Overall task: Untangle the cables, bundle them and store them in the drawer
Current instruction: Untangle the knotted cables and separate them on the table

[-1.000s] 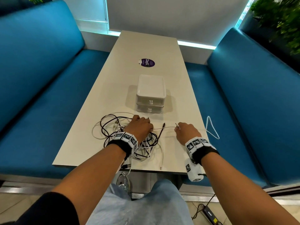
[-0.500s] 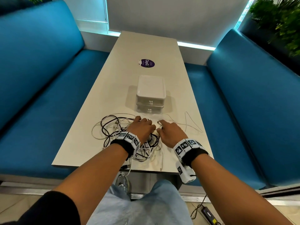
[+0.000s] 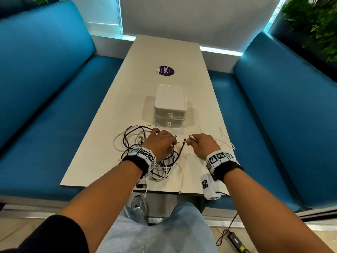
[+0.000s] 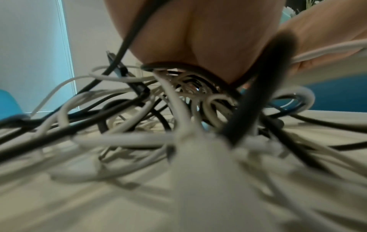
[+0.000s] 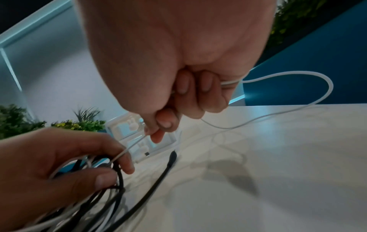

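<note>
a: where is the tangle of cables (image 3: 145,152)?
b: it lies on the near end of the worktop (image 3: 127,92), black and white loops mixed, with a couple of ends hanging over the near edge.
a: and the left hand (image 3: 160,143)?
b: it sits on top of the tangle, fingers curled round several strands; in the right wrist view its thumb and fingers (image 5: 123,158) pinch black and white loops together.
a: the right hand (image 3: 202,145)?
b: it is closed on a thin white cable (image 5: 278,113), pinched between thumb and curled fingers. a short taut stretch of it runs across to the left hand, and the rest loops out to the right over the worktop.
a: where are the drawers?
b: a small white 2-drawer box (image 3: 170,106) stands just beyond the tangle, mid worktop, both drawers closed, each with a little knob on the front.
a: anything else?
b: a purple round sticker (image 3: 166,70) further up the worktop, blue benches (image 3: 45,88) on both sides, and a loose black plug end (image 5: 172,155) lying near the hands.
</note>
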The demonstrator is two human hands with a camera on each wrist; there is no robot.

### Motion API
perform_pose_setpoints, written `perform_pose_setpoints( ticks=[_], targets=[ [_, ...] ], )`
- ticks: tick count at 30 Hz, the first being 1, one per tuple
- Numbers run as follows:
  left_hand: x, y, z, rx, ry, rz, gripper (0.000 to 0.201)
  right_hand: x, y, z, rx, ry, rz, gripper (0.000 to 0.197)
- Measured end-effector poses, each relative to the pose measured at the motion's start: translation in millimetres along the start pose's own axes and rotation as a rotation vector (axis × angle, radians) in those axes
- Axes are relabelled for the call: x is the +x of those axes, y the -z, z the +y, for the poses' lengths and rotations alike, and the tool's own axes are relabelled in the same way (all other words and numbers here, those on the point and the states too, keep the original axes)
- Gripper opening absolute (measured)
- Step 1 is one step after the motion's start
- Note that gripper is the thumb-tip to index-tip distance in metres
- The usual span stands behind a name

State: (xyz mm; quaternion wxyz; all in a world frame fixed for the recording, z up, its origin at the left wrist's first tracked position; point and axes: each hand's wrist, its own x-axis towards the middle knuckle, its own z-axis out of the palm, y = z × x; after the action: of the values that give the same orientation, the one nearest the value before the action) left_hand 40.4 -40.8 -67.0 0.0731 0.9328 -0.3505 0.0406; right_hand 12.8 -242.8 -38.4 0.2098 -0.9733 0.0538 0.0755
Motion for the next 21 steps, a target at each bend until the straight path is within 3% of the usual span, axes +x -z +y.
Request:
perform_pose_setpoints(
  ticks=[6, 11, 21],
  targets=[
    [-5, 5, -7, -0.158, 0.093, 0.046, 0.04, -2, 1, 17, 0.051, -0.097, -0.001, 0.026],
    [-2, 6, -5, -0.008, 0.061, 0.035, 0.049, -8, -15, 6, -0.077, -0.071, 0.044, 0.029],
    [-1, 4, 19, 0.035, 0.045, 0.08, 0.035, -15, -25, -19, -0.002, 0.09, 0.017, 0.022]
  ],
)
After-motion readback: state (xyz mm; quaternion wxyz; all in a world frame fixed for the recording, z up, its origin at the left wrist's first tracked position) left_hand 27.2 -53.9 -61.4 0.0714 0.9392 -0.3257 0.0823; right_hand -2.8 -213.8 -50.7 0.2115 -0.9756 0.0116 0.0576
